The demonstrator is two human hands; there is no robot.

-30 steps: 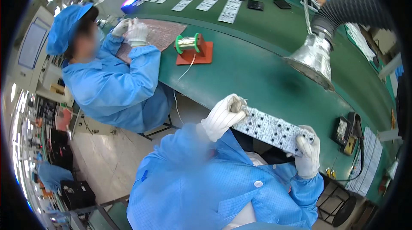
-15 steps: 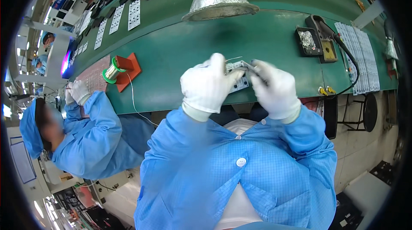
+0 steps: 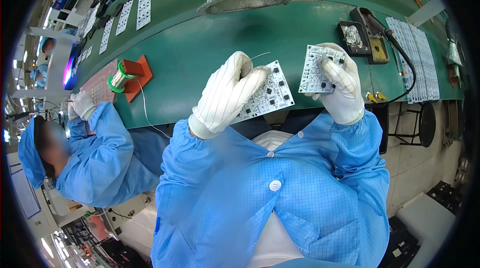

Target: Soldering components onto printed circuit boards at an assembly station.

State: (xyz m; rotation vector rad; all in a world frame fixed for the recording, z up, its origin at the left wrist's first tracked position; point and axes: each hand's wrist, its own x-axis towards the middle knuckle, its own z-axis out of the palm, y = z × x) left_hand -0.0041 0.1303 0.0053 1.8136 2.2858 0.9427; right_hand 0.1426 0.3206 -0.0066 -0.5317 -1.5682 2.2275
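My right hand (image 3: 342, 85) is closed on a small white circuit board (image 3: 320, 69), fingers over its right edge, its face turned toward me and its long axis running near to far, held above the green bench (image 3: 200, 53). My left hand (image 3: 227, 93) pinches a thin wire (image 3: 260, 56) between its fingertips; the wire points right and slightly far. Beneath that hand lies a longer white board (image 3: 265, 94), its long axis slanting from near left to far right. Farther right sit a soldering iron stand (image 3: 372, 35) and a tray (image 3: 352, 35). Far left stands a solder spool (image 3: 119, 79) on a red holder (image 3: 140, 70).
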